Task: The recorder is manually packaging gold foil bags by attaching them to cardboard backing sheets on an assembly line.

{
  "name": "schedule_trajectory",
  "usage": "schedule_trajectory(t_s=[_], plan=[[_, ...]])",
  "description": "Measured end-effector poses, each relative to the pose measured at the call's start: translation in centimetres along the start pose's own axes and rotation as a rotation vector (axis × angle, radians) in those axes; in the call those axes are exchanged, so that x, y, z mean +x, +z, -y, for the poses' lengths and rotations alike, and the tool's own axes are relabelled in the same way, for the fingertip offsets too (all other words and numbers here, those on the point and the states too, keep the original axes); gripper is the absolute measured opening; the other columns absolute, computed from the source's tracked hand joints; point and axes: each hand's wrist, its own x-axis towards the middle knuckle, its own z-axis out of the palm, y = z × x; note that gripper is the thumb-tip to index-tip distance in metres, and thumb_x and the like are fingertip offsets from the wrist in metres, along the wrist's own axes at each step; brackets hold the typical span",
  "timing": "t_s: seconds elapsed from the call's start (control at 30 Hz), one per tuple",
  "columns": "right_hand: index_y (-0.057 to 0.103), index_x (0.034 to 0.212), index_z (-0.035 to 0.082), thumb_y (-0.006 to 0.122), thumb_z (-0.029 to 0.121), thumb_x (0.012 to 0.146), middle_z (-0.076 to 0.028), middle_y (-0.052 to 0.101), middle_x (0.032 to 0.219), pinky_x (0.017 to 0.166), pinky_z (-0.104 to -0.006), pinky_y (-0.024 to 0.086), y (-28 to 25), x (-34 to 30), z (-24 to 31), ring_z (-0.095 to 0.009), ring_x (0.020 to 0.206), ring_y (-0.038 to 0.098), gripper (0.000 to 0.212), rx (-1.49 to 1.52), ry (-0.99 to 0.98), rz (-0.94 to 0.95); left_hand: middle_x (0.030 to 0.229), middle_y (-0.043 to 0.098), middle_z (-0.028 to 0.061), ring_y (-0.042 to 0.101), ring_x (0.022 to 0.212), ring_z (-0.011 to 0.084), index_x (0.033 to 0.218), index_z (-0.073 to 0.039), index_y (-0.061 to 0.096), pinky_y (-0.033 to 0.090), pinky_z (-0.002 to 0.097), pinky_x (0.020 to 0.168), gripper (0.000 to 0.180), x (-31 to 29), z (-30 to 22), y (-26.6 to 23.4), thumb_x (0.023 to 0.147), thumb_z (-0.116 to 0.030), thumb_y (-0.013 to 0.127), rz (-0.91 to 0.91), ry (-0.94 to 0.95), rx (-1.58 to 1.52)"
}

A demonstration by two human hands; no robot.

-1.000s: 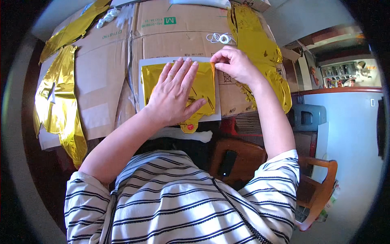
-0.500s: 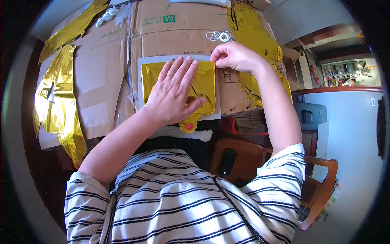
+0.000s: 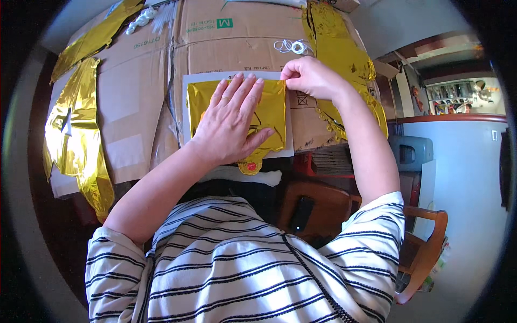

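Note:
A flat, folded gold foil balloon lies on a light grey sheet on the cardboard. My left hand rests flat across it, palm down, fingers stretched out and thumb apart, hiding much of its middle. At the balloon's far right corner my right hand pinches the foil edge between thumb and forefinger. From the near edge sticks out a rounded foil tab with a red round mark.
Flattened cardboard covers the table. Other gold foil pieces lie at the left and right. White ribbon is coiled beyond my right hand, and clear straws lie at the far left. A wooden chair stands at the right.
The fingertips of my right hand have shifted very slightly at the foil's corner. My left hand stays in place.

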Motion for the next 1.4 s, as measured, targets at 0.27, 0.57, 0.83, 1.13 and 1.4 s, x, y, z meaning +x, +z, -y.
schedule_trajectory(t_s=[0.27,0.57,0.83,1.13,1.4], plan=[[0.068,0.095,0.0,0.067,0.006,0.088,-0.004,0.067,0.085,0.075,-0.0283,0.051,1.1,-0.5,-0.8,-0.011,0.08,0.06,0.01,0.005,-0.151,-0.144,0.156,0.034,0.0231,0.026,0.148,0.0379,0.153,0.002,0.027,0.015,0.0503,0.123,0.086,0.0,0.1,0.2,0.093,-0.052,0.057,-0.012,0.007,0.018],[0.068,0.095,-0.001,0.065,0.004,0.088,-0.005,0.065,0.088,0.077,-0.0286,0.052,1.8,-0.4,-1.6,-0.014,0.081,0.061,0.009,0.014,-0.27,-0.226,0.155,0.034,0.0234,0.027,0.148,0.0382,0.153,0.002,0.026,0.015,0.0503,0.123,0.087,0.0,0.1,0.2,0.094,-0.055,0.056,-0.013,0.011,0.029],[0.064,0.094,0.0,0.065,0.007,0.088,-0.007,0.063,0.086,0.074,-0.0309,0.051,2.6,-0.8,-1.8,-0.018,0.078,0.062,0.009,-0.103,-0.317,-0.307,0.155,0.034,0.0238,0.027,0.148,0.0384,0.152,0.003,0.028,0.016,0.0503,0.122,0.086,0.0,0.0,0.1,0.094,-0.055,0.055,-0.008,0.017,0.032],[0.06,0.093,0.001,0.066,0.008,0.089,-0.009,0.059,0.083,0.07,-0.0326,0.051,3.3,-1.1,-1.7,-0.021,0.076,0.062,0.011,-0.155,-0.423,-0.412,0.155,0.035,0.0238,0.027,0.148,0.0387,0.152,0.002,0.03,0.016,0.0512,0.122,0.086,0.0,0.1,0.2,0.093,-0.055,0.057,-0.02,0.023,0.02],[0.06,0.089,0.01,0.07,0.012,0.084,-0.005,0.06,0.083,0.064,-0.0381,0.052,4.5,-1.3,-2.0,-0.025,0.073,0.064,0.012,-0.333,-0.444,-0.658,0.153,0.036,0.0249,0.029,0.146,0.0407,0.152,-0.008,0.037,0.017,0.0528,0.122,0.076,0.1,0.0,0.2,0.094,-0.054,0.056,-0.003,0.036,0.079]])
